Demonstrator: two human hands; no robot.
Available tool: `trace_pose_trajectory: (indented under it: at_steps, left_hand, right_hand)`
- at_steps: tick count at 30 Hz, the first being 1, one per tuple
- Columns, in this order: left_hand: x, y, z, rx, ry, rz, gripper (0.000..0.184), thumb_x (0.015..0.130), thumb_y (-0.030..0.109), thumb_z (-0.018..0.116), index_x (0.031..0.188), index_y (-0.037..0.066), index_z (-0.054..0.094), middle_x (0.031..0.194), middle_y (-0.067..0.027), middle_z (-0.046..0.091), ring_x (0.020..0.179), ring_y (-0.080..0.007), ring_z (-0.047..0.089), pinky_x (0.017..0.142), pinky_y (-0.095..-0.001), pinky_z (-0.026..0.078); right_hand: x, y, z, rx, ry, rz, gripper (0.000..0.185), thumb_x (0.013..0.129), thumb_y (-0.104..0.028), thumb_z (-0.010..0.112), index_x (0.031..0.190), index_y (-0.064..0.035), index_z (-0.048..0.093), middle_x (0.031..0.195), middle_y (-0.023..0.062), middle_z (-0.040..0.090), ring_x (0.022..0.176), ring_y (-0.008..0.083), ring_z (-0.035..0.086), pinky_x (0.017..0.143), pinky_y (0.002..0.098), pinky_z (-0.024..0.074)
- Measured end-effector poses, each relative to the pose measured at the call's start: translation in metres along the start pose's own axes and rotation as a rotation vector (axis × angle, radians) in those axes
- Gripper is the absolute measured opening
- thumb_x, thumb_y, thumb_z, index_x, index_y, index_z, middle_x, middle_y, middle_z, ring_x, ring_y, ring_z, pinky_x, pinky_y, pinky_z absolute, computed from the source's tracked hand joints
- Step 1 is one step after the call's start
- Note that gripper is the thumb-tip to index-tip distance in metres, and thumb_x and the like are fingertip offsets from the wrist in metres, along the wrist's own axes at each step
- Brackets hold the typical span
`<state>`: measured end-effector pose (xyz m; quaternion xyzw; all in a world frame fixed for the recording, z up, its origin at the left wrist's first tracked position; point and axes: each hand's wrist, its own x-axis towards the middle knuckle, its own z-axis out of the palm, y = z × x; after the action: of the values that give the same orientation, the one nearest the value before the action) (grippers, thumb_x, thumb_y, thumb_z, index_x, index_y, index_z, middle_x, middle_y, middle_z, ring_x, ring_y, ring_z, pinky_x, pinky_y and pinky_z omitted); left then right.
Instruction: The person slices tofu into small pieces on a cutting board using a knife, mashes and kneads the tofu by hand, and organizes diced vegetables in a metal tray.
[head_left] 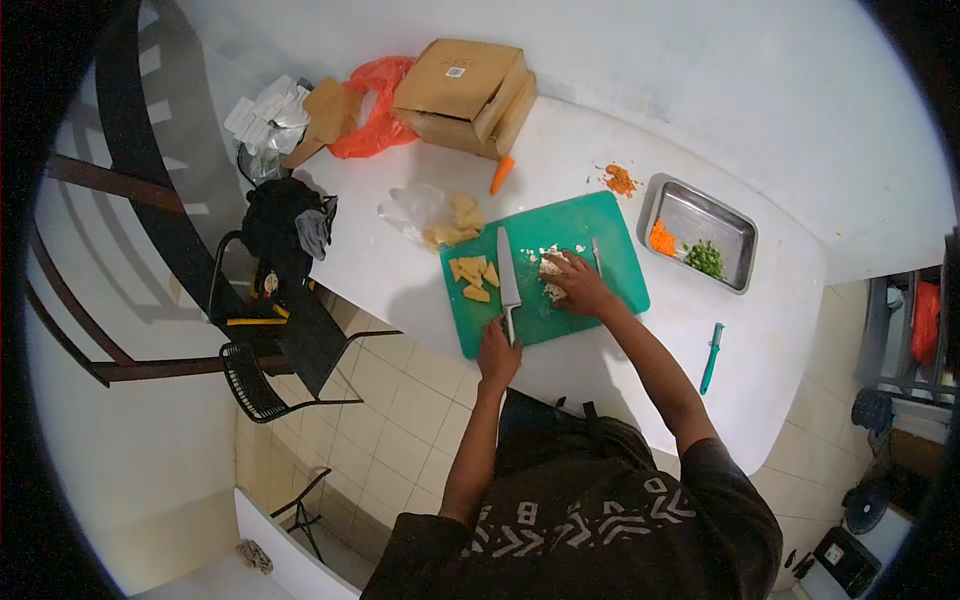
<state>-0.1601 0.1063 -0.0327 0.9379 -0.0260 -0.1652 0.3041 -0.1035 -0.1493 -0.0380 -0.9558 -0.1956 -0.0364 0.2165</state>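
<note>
My left hand (498, 352) is closed at the handle end of a large kitchen knife (507, 268), whose blade lies flat on the green cutting board (625, 265), pointing away from me. My right hand (580, 285) rests with fingers extended over pale chopped bits (551, 268), partly covering them. More crumbs are scattered above the fingers. Just right of that hand lies a small slim knife (597, 255). Several yellowish-tan cut pieces (474, 278) sit on the board's left part. Beyond the board's upper left edge, similar pieces (465, 215) lie by a clear plastic bag (412, 206).
A metal tray (735, 225) at right holds diced orange bits (662, 238) and chopped green bits (705, 259). A green-handled peeler (712, 358), a carrot piece (502, 175) and orange peelings (619, 180) are on the table. Cardboard boxes (460, 85) and a red bag (375, 110) stand behind.
</note>
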Motion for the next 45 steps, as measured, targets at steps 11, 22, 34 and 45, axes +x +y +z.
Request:
trace_pose_trajectory:
  at_steps: [11, 22, 34, 45]
  left_hand:
    - [0.001, 0.004, -0.001, 0.052, 0.033, -0.001, 0.063, 0.081, 0.013, 0.076, 0.134, 0.004, 0.045, 0.128, -0.0208, 0.052, 0.113, -0.0414, 0.058, 0.091, -0.0496, 0.051]
    - [0.0, 0.004, 0.0, 0.0, 0.028, -0.005, 0.065, 0.081, 0.012, 0.076, 0.136, 0.005, 0.042, 0.125, -0.0203, 0.053, 0.11, -0.0387, 0.06, 0.089, -0.0477, 0.052]
    - [0.002, 0.007, -0.005, 0.023, -0.005, -0.05, 0.066, 0.081, 0.012, 0.076, 0.138, 0.004, 0.043, 0.126, -0.02, 0.052, 0.112, -0.0386, 0.059, 0.09, -0.0488, 0.051]
    - [0.002, 0.001, -0.006, -0.023, -0.011, 0.001, 0.064, 0.082, 0.01, 0.076, 0.137, 0.004, 0.044, 0.127, -0.021, 0.052, 0.113, -0.0391, 0.058, 0.092, -0.048, 0.05]
  right_hand:
    - [-0.002, 0.008, 0.031, -0.029, 0.21, -0.03, 0.034, 0.086, -0.018, 0.065, 0.119, -0.014, 0.069, 0.132, 0.0086, 0.061, 0.119, 0.0334, 0.059, 0.094, 0.0418, 0.0556]
    - [0.027, 0.022, 0.004, 0.31, 0.039, 0.161, 0.033, 0.078, 0.0, 0.06, 0.106, -0.0106, 0.074, 0.117, 0.0132, 0.069, 0.105, 0.0346, 0.066, 0.094, 0.0436, 0.0528]
    - [0.016, -0.002, 0.002, 0.279, 0.149, 0.333, 0.06, 0.081, -0.019, 0.07, 0.139, -0.0166, 0.055, 0.144, 0.0194, 0.049, 0.136, 0.0441, 0.041, 0.114, 0.0534, 0.0344]
    - [0.03, -0.018, 0.048, 0.078, 0.393, 0.231, 0.058, 0.081, -0.025, 0.078, 0.134, -0.0127, 0.058, 0.141, 0.0203, 0.05, 0.137, 0.046, 0.039, 0.112, 0.0598, 0.0328]
